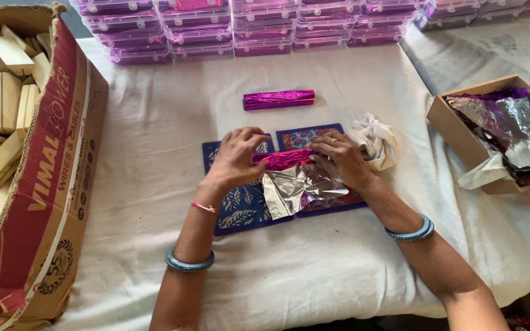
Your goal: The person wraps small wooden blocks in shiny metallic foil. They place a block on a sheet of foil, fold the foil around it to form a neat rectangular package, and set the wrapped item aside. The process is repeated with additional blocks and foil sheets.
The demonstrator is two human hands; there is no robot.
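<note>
My left hand (pixel 238 156) and my right hand (pixel 340 159) both grip a bar partly rolled in shiny purple foil (pixel 284 160), held between them over blue patterned mats (pixel 246 205). The loose silver side of the foil sheet (pixel 292 190) hangs toward me below the bar. A finished bar fully wrapped in purple foil (pixel 278 99) lies on the white cloth just beyond my hands.
A large cardboard box of wooden blocks (pixel 7 92) stands at the left. Stacked purple plastic cases (pixel 246 27) line the far edge. A small box of foil sheets (pixel 498 125) sits at the right. A crumpled white cloth (pixel 375 141) lies beside my right hand.
</note>
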